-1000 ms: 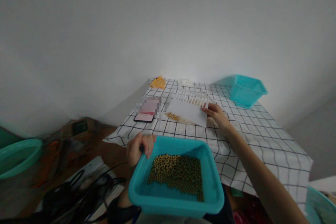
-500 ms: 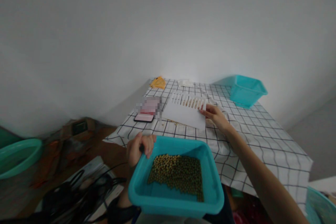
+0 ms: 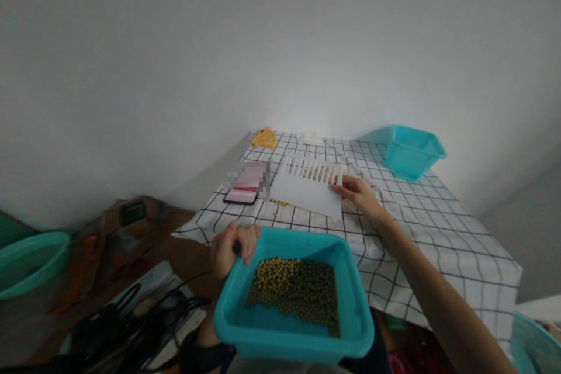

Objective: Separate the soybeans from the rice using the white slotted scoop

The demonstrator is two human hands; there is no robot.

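Note:
My right hand [image 3: 356,191] pinches the right edge of a white slotted board [image 3: 307,191], thumb on top. The board lies slanted over the checked cloth, its row of slots along the far side. Small yellowish beans [image 3: 280,203] show at its near left edge, and more bits show through the slots. In front of me is a teal plastic basin [image 3: 298,336] with a layer of small round beans [image 3: 293,289], yellower at the far left and greener elsewhere. My left hand [image 3: 234,247] is closed over the basin's far left corner; a small dark thing shows between its fingers.
A phone [image 3: 240,196] lies left of the board beside a blurred pink patch. Behind are a yellow cloth-like item [image 3: 264,138] and a white crumpled piece [image 3: 309,138]. A teal basket [image 3: 413,152] stands at the right back. Cables and a green tub [image 3: 33,263] are at the lower left.
The white board has slid slightly left with my right hand, and more yellowish beans show at its near left edge. My left hand and the basin have stayed put.

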